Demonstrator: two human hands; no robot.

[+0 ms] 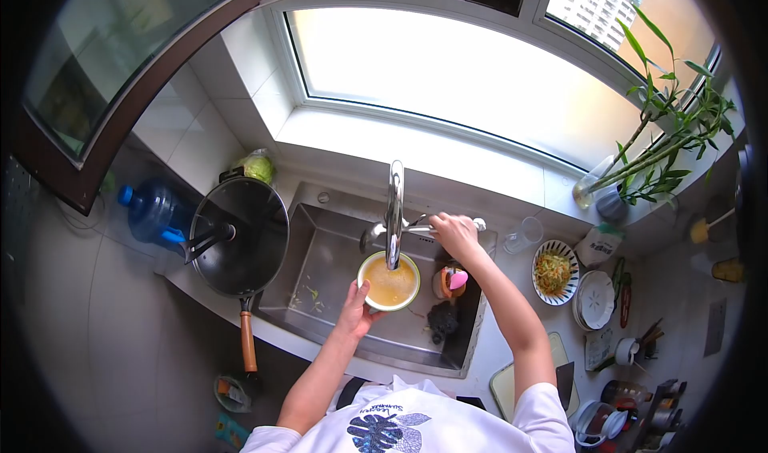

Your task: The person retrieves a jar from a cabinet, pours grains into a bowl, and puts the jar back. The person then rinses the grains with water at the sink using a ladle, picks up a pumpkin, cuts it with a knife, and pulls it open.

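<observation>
My left hand (358,309) holds a round bowl (390,283) by its left side, fingers under it and thumb at the rim. Cloudy yellowish liquid fills much of the bowl, which is over the sink (320,253), below the faucet spout (394,213). Behind the spout, my right hand (454,235) is closed on the handle of what looks like a metal ladle (372,237); its rounded end shows left of the spout. The spout and my fingers hide part of it. Right of the bowl sit an orange-and-pink item (450,282) and a dark scrubber (442,319).
A black wok (240,245) with a wooden handle lies left of the sink, near a blue water jug (156,213). On the right counter are a glass (524,235), a plate of shredded food (554,272), stacked dishes (596,299) and a cutting board (504,385). A potted plant (640,157) leans by the window.
</observation>
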